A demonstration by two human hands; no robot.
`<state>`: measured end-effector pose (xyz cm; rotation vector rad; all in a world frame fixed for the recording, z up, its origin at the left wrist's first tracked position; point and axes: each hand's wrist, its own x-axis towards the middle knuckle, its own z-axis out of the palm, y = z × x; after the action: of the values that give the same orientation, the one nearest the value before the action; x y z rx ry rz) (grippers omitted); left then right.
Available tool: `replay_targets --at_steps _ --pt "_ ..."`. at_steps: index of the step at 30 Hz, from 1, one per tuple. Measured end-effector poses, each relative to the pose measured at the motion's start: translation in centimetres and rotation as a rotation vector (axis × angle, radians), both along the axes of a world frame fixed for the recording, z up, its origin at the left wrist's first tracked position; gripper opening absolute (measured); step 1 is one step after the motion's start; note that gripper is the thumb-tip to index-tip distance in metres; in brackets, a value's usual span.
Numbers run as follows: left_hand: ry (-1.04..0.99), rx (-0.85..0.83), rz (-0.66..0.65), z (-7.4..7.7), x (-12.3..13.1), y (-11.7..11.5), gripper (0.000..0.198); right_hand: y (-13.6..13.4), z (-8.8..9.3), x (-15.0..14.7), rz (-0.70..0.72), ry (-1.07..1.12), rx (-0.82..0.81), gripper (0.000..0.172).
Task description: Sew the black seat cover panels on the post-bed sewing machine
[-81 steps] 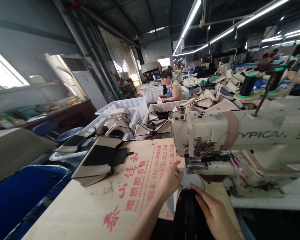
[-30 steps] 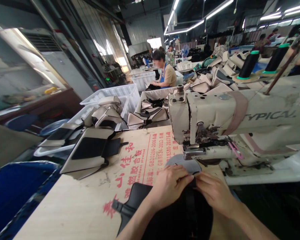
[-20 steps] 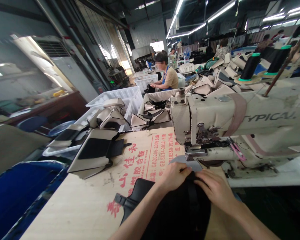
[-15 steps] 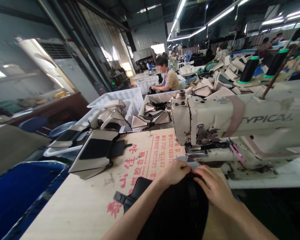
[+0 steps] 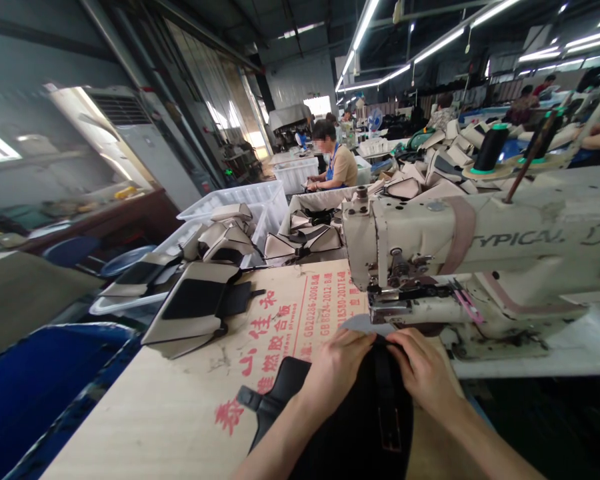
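My left hand (image 5: 337, 363) and my right hand (image 5: 424, 365) are both closed on the top edge of a black bag piece (image 5: 353, 427), pinching it from either side. A black strap with a metal-rimmed buckle (image 5: 391, 427) runs down its front, and a dark flap with a tab (image 5: 275, 393) sticks out to the left beneath my left forearm. Just beyond my fingers, a grey curved edge (image 5: 367, 325) shows close to the arm of the sewing machine (image 5: 410, 233). Whether the edge touches the machine's needle area, I cannot tell.
A beige-and-black bag piece (image 5: 193, 307) lies on the plywood table (image 5: 130, 420). Behind it, white plastic crates (image 5: 275, 200) hold similar pieces. A blue-lined bin (image 5: 45, 393) stands left. Black thread cones (image 5: 493, 148) top the machine; a seated co-worker (image 5: 343, 163) works beyond.
The black bag piece has turned slightly, so its strap and buckle show more clearly. My left hand has shifted down a little, its back more toward me. Both hands keep their hold.
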<state>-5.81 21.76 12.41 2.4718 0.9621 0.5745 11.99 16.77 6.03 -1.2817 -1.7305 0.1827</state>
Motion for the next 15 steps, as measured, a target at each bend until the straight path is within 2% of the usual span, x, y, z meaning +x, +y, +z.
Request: replay_targets --at_steps 3,5,11,15 --pt "0.117 0.155 -0.054 -0.5 0.3 0.0 0.032 0.0 0.0 0.1 -0.019 0.028 0.010 0.012" --pt "0.184 0.192 -0.064 -0.4 0.7 0.1 0.033 0.1 0.1 0.3 -0.003 0.029 -0.006 0.012" --pt "0.258 0.144 -0.117 0.6 1.2 0.9 0.031 0.7 0.4 1.0 0.098 -0.057 -0.115 0.024" --pt "0.239 0.091 -0.181 1.0 1.3 2.1 0.025 1.1 0.8 0.9 0.130 -0.086 -0.199 0.018"
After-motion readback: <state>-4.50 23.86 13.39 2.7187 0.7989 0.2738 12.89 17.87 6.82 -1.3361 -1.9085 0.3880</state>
